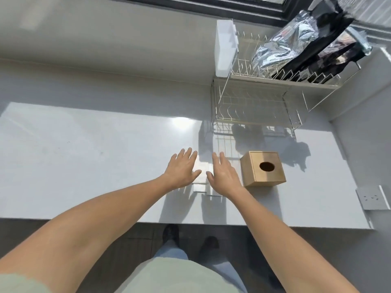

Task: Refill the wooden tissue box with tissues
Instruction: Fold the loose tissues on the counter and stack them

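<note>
Your left hand (pixel 182 168) and right hand (pixel 224 174) are both spread flat, fingers straight, over a pale stack of tissues (pixel 200 185) on the white counter (pixel 84 155). Neither hand grips anything, and glare makes it hard to tell whether the palms press the stack or hang just above it. The wooden box (pixel 263 171) stands just beside your right hand, apparently resting on its side, its oval hole (pixel 267 166) facing up toward you and empty.

Expect the tissues to be light, soft and floppy; loose sheets will probably slide apart or fan out. Take the stack by its two short edges, thumbs underneath, squeezing gently so it stays square. The box looks stiff and light, so steady it by its side walls, since it may skid on the smooth counter.
</note>
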